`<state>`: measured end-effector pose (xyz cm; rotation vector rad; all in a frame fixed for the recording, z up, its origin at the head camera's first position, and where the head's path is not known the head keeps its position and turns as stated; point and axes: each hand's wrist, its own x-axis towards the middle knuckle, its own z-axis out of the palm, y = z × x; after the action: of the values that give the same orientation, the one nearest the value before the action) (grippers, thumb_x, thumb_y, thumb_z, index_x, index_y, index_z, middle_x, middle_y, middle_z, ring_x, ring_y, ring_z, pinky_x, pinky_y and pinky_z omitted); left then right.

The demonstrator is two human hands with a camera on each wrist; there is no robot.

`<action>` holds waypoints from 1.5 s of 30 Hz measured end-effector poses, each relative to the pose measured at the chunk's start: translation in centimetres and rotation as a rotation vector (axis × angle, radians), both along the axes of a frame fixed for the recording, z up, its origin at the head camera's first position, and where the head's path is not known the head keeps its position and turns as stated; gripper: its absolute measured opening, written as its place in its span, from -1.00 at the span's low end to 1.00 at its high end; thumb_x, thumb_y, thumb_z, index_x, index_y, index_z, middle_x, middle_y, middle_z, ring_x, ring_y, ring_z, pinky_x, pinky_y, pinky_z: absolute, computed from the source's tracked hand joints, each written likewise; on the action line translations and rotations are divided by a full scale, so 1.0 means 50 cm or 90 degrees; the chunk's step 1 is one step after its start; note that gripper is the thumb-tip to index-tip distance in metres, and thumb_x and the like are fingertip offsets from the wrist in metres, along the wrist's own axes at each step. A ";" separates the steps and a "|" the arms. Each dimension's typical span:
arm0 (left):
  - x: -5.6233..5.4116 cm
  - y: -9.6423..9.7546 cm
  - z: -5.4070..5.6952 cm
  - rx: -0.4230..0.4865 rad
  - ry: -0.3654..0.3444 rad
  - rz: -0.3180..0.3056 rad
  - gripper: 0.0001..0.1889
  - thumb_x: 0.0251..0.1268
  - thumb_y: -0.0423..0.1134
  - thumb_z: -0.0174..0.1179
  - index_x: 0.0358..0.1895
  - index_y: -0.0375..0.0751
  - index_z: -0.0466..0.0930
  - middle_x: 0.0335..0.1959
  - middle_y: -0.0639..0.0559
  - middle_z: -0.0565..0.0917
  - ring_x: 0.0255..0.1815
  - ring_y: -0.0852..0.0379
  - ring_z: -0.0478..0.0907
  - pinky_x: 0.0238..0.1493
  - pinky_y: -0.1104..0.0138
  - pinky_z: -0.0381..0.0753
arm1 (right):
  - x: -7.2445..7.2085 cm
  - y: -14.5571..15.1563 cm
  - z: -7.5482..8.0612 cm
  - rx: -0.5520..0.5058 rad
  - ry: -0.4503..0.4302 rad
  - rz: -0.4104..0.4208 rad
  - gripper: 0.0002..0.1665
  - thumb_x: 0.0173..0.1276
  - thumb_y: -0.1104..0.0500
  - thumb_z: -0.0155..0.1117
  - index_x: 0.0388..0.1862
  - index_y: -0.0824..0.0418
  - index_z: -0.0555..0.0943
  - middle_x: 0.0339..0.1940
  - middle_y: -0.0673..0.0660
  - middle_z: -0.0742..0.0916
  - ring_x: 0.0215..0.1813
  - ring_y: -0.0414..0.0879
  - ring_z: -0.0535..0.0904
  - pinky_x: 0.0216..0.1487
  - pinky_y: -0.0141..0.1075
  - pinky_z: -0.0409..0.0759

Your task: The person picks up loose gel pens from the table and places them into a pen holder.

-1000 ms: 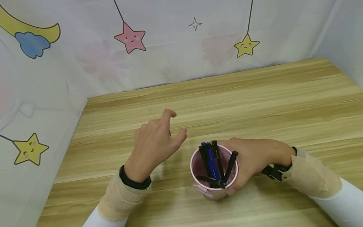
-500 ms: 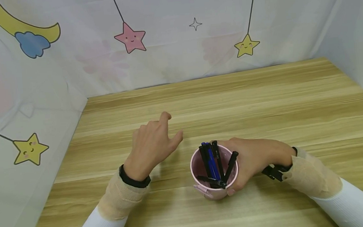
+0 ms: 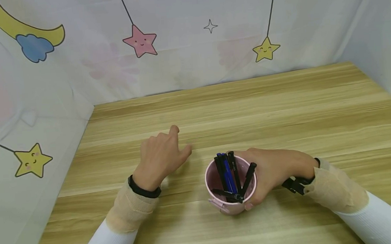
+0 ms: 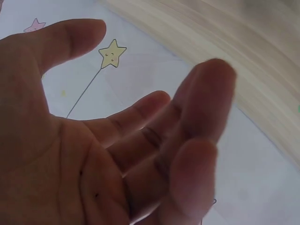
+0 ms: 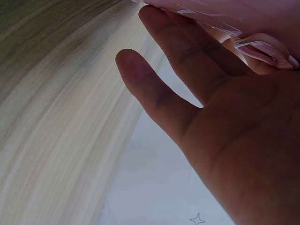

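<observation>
A pink cup (image 3: 233, 209) stands upright on the wooden table, with a small loop on its wall. In it lean several black pens (image 3: 248, 179) and a blue pen (image 3: 229, 177); one black pen lies slanted across the near side of the opening. My right hand (image 3: 270, 169) grips the cup from its right side, thumb at the front. The right wrist view shows fingers (image 5: 164, 37) against the pink wall and the little finger apart from it. To the left of the cup, my left hand (image 3: 160, 154) hovers with loosely bent fingers, holding nothing.
The wood-grain table (image 3: 299, 103) reaches back to a white cloth backdrop (image 3: 184, 62) printed with stars and a moon. Cloth walls also stand at the left and right sides. Both wrists wear black straps (image 3: 144, 189).
My left hand has drawn back slightly to the left and nearer to me, away from the cup. The right hand, the cup and the pens have stayed put.
</observation>
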<state>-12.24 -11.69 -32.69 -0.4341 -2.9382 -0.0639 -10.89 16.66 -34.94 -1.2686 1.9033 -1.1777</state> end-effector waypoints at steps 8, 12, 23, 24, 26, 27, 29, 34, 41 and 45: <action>-0.011 -0.005 -0.006 -0.043 -0.059 0.049 -0.49 0.28 0.16 0.16 -0.15 -0.31 0.47 -0.77 0.01 0.33 -0.77 0.04 0.29 -0.77 0.23 0.20 | 0.000 0.000 -0.001 -0.001 0.000 0.001 -0.06 -0.06 0.03 0.71 0.32 0.03 0.45 0.10 -0.08 0.71 0.12 -0.10 0.65 0.18 -0.14 0.57; -0.017 -0.008 -0.008 -0.060 -0.077 0.085 -0.49 0.33 0.17 0.16 -0.19 -0.31 0.47 -0.73 -0.01 0.35 -0.73 0.02 0.35 -0.74 0.20 0.26 | -0.001 0.000 -0.001 -0.004 -0.003 0.003 -0.06 -0.05 0.03 0.71 0.32 0.03 0.45 0.10 -0.07 0.71 0.12 -0.09 0.64 0.18 -0.14 0.56; -0.028 -0.025 -0.020 -0.073 -0.108 0.106 -0.62 0.27 -0.03 0.17 -0.58 -0.21 0.38 -0.70 0.06 0.27 -0.69 0.09 0.29 -0.72 0.20 0.31 | 0.000 -0.001 -0.001 -0.010 -0.002 0.006 -0.07 -0.05 0.03 0.71 0.31 0.02 0.46 0.09 -0.08 0.71 0.11 -0.09 0.65 0.17 -0.14 0.57; -0.029 -0.027 -0.020 -0.078 -0.116 0.108 -0.63 0.27 -0.05 0.17 -0.58 -0.20 0.37 -0.70 0.06 0.27 -0.69 0.09 0.28 -0.72 0.21 0.31 | 0.000 -0.001 -0.001 -0.010 -0.002 0.005 -0.07 -0.05 0.03 0.71 0.31 0.03 0.46 0.08 -0.08 0.71 0.11 -0.09 0.65 0.17 -0.14 0.58; -0.030 -0.031 -0.021 -0.091 -0.125 0.108 -0.62 0.30 -0.06 0.16 -0.59 -0.21 0.37 -0.70 0.06 0.26 -0.69 0.10 0.27 -0.72 0.22 0.31 | 0.001 -0.001 -0.001 -0.009 -0.002 0.005 -0.07 -0.06 0.03 0.71 0.31 0.03 0.46 0.08 -0.08 0.71 0.10 -0.10 0.65 0.17 -0.14 0.57; -0.030 -0.032 -0.021 -0.100 -0.128 0.107 -0.60 0.32 -0.04 0.17 -0.58 -0.21 0.37 -0.70 0.06 0.27 -0.69 0.10 0.27 -0.71 0.22 0.32 | 0.001 -0.002 -0.001 -0.008 -0.002 0.004 -0.07 -0.06 0.03 0.71 0.31 0.03 0.46 0.08 -0.08 0.71 0.10 -0.09 0.65 0.17 -0.14 0.57; -0.030 -0.035 -0.024 -0.116 -0.112 0.094 -0.59 0.32 -0.08 0.19 -0.62 -0.21 0.34 -0.71 0.08 0.22 -0.70 0.13 0.20 -0.72 0.26 0.27 | 0.001 -0.002 -0.001 -0.008 -0.002 0.004 -0.07 -0.06 0.04 0.71 0.32 0.03 0.46 0.08 -0.08 0.71 0.10 -0.10 0.65 0.17 -0.14 0.57; -0.028 -0.040 -0.029 -0.162 -0.063 0.057 -0.60 0.24 -0.39 0.14 -0.70 -0.14 0.18 -0.71 0.11 0.08 -0.68 0.17 0.03 -0.72 0.34 0.08 | 0.001 -0.003 0.001 -0.007 0.012 0.006 -0.06 -0.06 0.03 0.71 0.31 0.02 0.45 0.07 -0.10 0.72 0.09 -0.11 0.66 0.16 -0.16 0.58; -0.030 -0.045 -0.033 -0.181 -0.046 0.039 -0.56 0.18 -0.51 0.06 -0.74 -0.10 0.09 -0.72 0.12 0.02 -0.66 0.17 -0.02 -0.70 0.35 0.01 | 0.001 -0.003 -0.001 -0.005 0.015 0.006 -0.06 -0.06 0.02 0.71 0.31 0.01 0.45 0.07 -0.11 0.71 0.09 -0.12 0.65 0.16 -0.16 0.58; -0.033 -0.046 -0.035 -0.168 -0.066 0.046 -0.61 0.16 -0.47 0.09 -0.72 -0.13 0.16 -0.71 0.10 0.09 -0.66 0.14 0.04 -0.71 0.32 0.08 | 0.001 -0.002 0.000 0.000 0.019 0.003 -0.07 -0.06 0.01 0.71 0.31 0.00 0.45 0.06 -0.12 0.72 0.08 -0.13 0.65 0.15 -0.16 0.58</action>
<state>-13.89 -13.98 -34.46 -0.3704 -3.0717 0.3225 -10.85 16.56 -34.96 -1.2968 1.9196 -1.1628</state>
